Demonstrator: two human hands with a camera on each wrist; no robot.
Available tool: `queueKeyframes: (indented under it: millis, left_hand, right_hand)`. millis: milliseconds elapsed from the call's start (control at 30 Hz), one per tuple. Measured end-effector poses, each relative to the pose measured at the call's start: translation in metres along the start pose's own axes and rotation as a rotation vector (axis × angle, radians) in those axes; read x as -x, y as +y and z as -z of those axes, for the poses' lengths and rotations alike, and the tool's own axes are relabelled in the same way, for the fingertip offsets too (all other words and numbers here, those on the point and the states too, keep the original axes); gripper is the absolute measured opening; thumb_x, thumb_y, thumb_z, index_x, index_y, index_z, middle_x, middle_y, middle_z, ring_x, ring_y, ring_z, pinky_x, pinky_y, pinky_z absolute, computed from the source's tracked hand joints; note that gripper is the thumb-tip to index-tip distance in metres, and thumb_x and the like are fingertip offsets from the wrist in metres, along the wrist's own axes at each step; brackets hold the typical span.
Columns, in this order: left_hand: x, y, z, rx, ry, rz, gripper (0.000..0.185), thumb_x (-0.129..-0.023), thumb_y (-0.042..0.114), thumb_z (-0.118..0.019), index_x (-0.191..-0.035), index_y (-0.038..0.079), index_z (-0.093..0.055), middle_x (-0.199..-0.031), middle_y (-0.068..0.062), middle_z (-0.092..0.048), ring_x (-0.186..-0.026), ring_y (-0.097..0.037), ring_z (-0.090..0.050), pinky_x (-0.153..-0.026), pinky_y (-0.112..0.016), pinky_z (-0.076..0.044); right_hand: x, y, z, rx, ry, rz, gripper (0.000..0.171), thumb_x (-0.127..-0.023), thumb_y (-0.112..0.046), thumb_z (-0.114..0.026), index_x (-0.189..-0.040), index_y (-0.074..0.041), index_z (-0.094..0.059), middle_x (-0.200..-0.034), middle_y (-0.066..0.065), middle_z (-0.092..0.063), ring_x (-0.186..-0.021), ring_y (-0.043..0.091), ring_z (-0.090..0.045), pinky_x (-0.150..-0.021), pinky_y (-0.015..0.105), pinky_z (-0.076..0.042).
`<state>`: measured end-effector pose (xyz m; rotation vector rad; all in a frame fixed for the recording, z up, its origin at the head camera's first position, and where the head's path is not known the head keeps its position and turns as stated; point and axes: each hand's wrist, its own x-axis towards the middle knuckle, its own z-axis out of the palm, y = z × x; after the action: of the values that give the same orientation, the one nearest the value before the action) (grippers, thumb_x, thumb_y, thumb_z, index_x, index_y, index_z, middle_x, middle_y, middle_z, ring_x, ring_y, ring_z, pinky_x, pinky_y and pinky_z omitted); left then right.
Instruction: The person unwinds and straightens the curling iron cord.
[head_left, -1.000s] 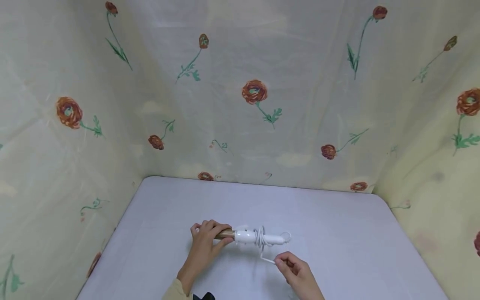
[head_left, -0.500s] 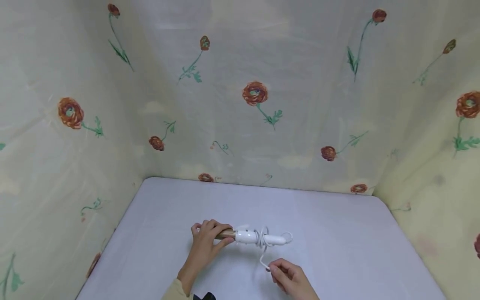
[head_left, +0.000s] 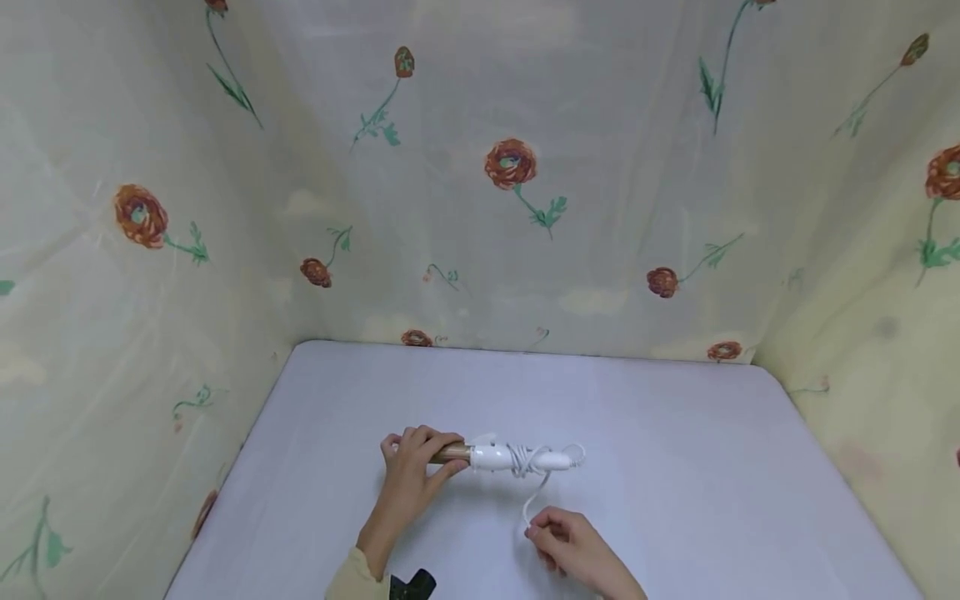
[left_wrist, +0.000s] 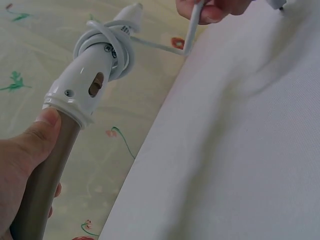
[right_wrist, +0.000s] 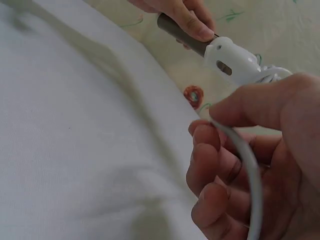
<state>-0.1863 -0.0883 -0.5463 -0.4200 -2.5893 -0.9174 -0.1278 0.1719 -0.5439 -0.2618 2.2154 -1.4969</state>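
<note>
My left hand (head_left: 411, 479) grips the brown-gold barrel (left_wrist: 47, 172) of a curling iron, its thumb lying along the barrel just below the white handle (head_left: 491, 457). The iron is held level above the table, pointing sideways. Several loops of white cord (left_wrist: 112, 47) circle the handle. From these loops a loose stretch of cord (head_left: 536, 496) drops toward the near side. My right hand (head_left: 573, 546) pinches this stretch between thumb and fingertips. In the right wrist view, the cord (right_wrist: 254, 185) runs on down across the palm. A white plug (left_wrist: 276, 4) shows partly at the left wrist view's top edge.
A white-covered table (head_left: 675, 450) lies under both hands. Pale curtains with a flower print (head_left: 465, 208) stand along its back and sides. At the left sleeve (head_left: 352, 575) there is a black device (head_left: 412, 585).
My right hand has moved a little left with the pinched cord. The loose stretch now leaves the loops farther right along the handle. My left hand keeps its grip. The head view has tilted slightly.
</note>
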Motion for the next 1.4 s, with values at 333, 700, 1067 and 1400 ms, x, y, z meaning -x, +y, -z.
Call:
queueKeyframes:
  millis: [333, 700, 1067, 1400]
  left_hand:
    - [0.000, 0.002, 0.004, 0.017, -0.011, -0.023, 0.036, -0.081, 0.046, -0.066, -0.112, 0.027, -0.067, -0.096, 0.009, -0.062, -0.090, -0.013, -0.049, -0.091, -0.047, -0.019]
    - [0.005, 0.003, 0.004, 0.032, -0.023, -0.025, 0.035, -0.081, 0.044, -0.067, -0.111, 0.027, -0.067, -0.095, 0.008, -0.062, -0.091, -0.013, -0.049, -0.090, -0.047, -0.018]
    - [0.007, 0.003, 0.002, 0.037, -0.042, -0.014, 0.035, -0.081, 0.044, -0.067, -0.112, 0.026, -0.067, -0.096, 0.007, -0.062, -0.091, -0.014, -0.051, -0.090, -0.047, -0.018]
    - [0.009, 0.002, -0.001, 0.036, -0.041, -0.031, 0.036, -0.081, 0.046, -0.066, -0.112, 0.028, -0.067, -0.097, 0.008, -0.062, -0.092, -0.013, -0.051, -0.090, -0.047, -0.018]
  right_hand:
    - [-0.005, 0.013, 0.001, -0.077, 0.065, -0.052, 0.027, -0.094, -0.017, -0.055, -0.105, 0.007, -0.056, -0.074, 0.003, -0.060, -0.059, 0.011, -0.055, -0.050, 0.024, -0.046]
    - [-0.007, 0.025, 0.010, -0.090, 0.100, -0.009, 0.031, -0.093, -0.008, -0.052, -0.118, 0.011, -0.048, -0.090, 0.018, -0.066, -0.066, 0.015, -0.062, -0.055, 0.028, -0.049]
    - [-0.009, 0.027, 0.016, -0.094, 0.202, -0.044, 0.034, -0.090, -0.003, -0.051, -0.123, 0.007, -0.050, -0.095, 0.019, -0.065, -0.062, 0.012, -0.056, -0.050, 0.025, -0.044]
    - [-0.008, 0.031, 0.020, -0.098, 0.207, -0.025, 0.035, -0.092, -0.005, -0.052, -0.125, 0.007, -0.050, -0.097, 0.020, -0.065, -0.061, 0.009, -0.055, -0.050, 0.023, -0.043]
